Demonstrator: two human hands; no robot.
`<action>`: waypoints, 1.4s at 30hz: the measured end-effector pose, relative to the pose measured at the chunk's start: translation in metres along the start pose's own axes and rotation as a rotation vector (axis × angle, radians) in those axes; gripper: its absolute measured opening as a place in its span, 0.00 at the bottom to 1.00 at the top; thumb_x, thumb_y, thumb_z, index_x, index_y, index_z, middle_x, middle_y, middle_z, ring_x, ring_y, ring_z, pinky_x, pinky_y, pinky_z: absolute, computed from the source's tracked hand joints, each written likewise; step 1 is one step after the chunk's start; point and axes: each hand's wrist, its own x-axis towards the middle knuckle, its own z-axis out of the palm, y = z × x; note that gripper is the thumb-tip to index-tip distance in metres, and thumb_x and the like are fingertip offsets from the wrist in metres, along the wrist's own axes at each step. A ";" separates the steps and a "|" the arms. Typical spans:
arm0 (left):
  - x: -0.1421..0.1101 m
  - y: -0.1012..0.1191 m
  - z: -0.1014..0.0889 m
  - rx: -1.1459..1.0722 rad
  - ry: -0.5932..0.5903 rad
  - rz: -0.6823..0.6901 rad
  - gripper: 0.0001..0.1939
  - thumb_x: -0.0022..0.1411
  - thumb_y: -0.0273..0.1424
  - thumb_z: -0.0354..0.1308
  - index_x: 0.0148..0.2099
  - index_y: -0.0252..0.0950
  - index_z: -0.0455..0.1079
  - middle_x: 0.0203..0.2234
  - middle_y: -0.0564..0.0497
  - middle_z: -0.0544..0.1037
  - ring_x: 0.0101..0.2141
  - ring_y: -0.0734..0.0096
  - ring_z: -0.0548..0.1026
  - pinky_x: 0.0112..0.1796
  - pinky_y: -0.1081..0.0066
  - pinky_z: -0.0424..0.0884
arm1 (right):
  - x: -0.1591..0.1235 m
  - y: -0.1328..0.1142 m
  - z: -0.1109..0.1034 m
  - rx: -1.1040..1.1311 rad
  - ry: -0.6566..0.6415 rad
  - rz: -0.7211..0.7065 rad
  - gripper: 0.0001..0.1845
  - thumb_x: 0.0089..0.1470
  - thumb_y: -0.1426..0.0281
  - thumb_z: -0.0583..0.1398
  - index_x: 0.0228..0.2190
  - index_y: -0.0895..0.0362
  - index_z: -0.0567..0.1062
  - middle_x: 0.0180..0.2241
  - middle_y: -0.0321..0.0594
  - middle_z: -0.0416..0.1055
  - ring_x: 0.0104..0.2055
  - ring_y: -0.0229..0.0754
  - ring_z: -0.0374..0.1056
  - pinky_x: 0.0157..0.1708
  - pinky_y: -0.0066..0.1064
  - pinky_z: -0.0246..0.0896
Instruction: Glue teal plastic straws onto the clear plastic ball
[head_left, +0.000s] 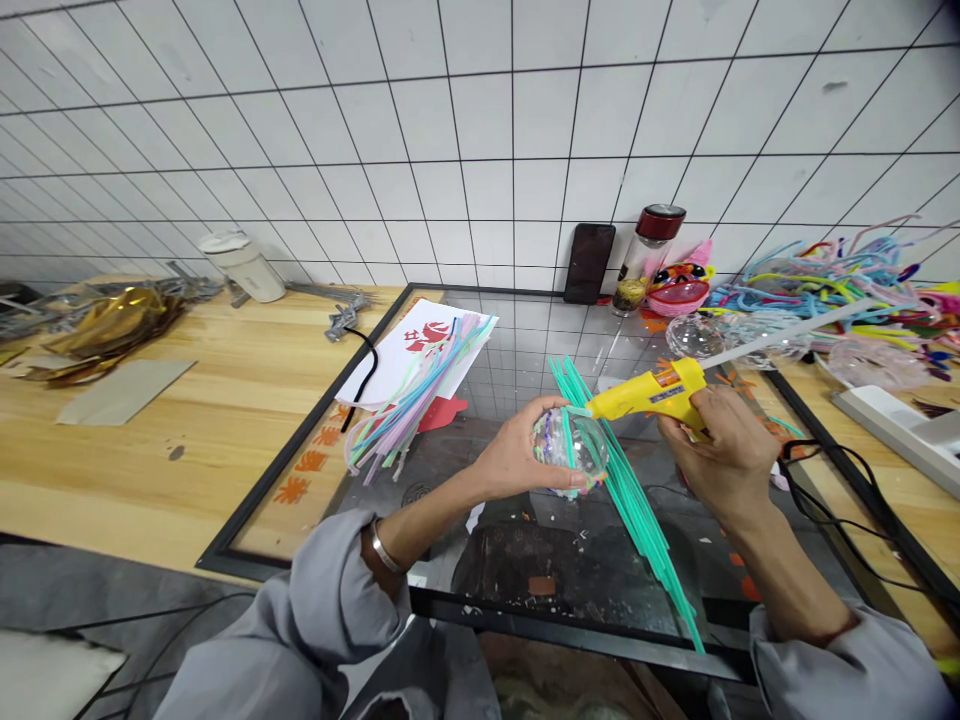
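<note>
My left hand (517, 455) is closed around a clear plastic ball (589, 452), partly covered with coloured pipe cleaners. A teal strip runs over the ball's top and down its front. My right hand (724, 455) grips a yellow hot glue gun (649, 392) by its handle. Its nozzle is at the top of the ball, by the teal strip; whether they touch I cannot tell. A long white glue stick (787, 332) sticks out of the gun's back. Beneath the ball and gun, a bundle of teal pipe cleaners (637, 510) lies slantwise on the glass tabletop.
Pastel pipe cleaners (409, 400) lie across white paper (375, 378) on the left. A phone (589, 262) and a glass bottle (645, 255) stand by the wall. At right are clear plastic shells (694, 337), a pipe cleaner heap (825, 285), black cable (832, 510) and a white power strip (900, 430).
</note>
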 end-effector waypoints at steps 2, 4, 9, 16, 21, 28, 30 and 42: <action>0.000 0.000 0.000 0.007 0.000 0.002 0.44 0.39 0.35 0.74 0.58 0.36 0.60 0.42 0.48 0.73 0.43 0.61 0.73 0.46 0.60 0.70 | 0.000 0.000 0.000 0.000 0.002 -0.001 0.10 0.52 0.74 0.61 0.28 0.52 0.64 0.26 0.36 0.70 0.29 0.40 0.68 0.30 0.31 0.64; 0.000 -0.001 0.000 0.013 -0.001 0.006 0.44 0.39 0.35 0.74 0.58 0.37 0.60 0.43 0.48 0.73 0.43 0.60 0.73 0.47 0.59 0.70 | 0.000 0.001 0.000 -0.001 0.008 -0.019 0.10 0.52 0.75 0.61 0.28 0.52 0.64 0.26 0.37 0.70 0.30 0.41 0.69 0.30 0.31 0.65; 0.000 0.000 0.000 0.010 0.006 0.006 0.44 0.39 0.35 0.74 0.58 0.37 0.60 0.43 0.48 0.73 0.43 0.60 0.73 0.48 0.58 0.69 | 0.000 0.000 -0.001 0.023 0.013 -0.016 0.09 0.52 0.75 0.61 0.29 0.52 0.65 0.28 0.37 0.72 0.31 0.41 0.70 0.32 0.32 0.65; 0.000 -0.001 0.001 -0.001 0.003 0.008 0.44 0.39 0.34 0.74 0.58 0.37 0.60 0.43 0.47 0.74 0.44 0.59 0.73 0.48 0.57 0.70 | 0.002 0.000 -0.001 0.009 0.010 -0.021 0.08 0.53 0.74 0.60 0.28 0.52 0.65 0.27 0.37 0.72 0.30 0.40 0.69 0.29 0.31 0.63; 0.001 -0.003 0.000 -0.007 0.000 0.009 0.44 0.39 0.35 0.74 0.58 0.37 0.60 0.42 0.47 0.74 0.43 0.60 0.73 0.47 0.58 0.70 | 0.002 0.001 -0.001 0.003 0.007 0.003 0.10 0.53 0.73 0.61 0.26 0.52 0.63 0.25 0.35 0.68 0.28 0.39 0.67 0.29 0.30 0.62; 0.000 -0.002 0.001 -0.018 0.004 -0.004 0.44 0.39 0.36 0.74 0.58 0.39 0.60 0.42 0.49 0.74 0.42 0.60 0.73 0.46 0.59 0.70 | 0.003 0.002 -0.001 0.027 -0.026 0.061 0.13 0.51 0.73 0.60 0.23 0.52 0.60 0.22 0.33 0.63 0.26 0.38 0.63 0.26 0.30 0.58; 0.000 -0.003 0.001 -0.021 0.005 -0.003 0.44 0.39 0.35 0.74 0.57 0.38 0.60 0.42 0.48 0.74 0.42 0.60 0.74 0.46 0.58 0.70 | 0.003 0.001 -0.001 0.028 -0.024 0.066 0.13 0.51 0.73 0.60 0.24 0.52 0.60 0.23 0.33 0.63 0.26 0.38 0.63 0.26 0.30 0.58; 0.000 -0.003 0.001 -0.007 0.004 0.019 0.44 0.39 0.35 0.74 0.58 0.37 0.60 0.43 0.47 0.74 0.43 0.60 0.74 0.48 0.58 0.70 | 0.000 0.002 0.001 0.015 -0.017 -0.029 0.10 0.52 0.75 0.62 0.28 0.52 0.64 0.26 0.35 0.68 0.29 0.40 0.67 0.28 0.30 0.61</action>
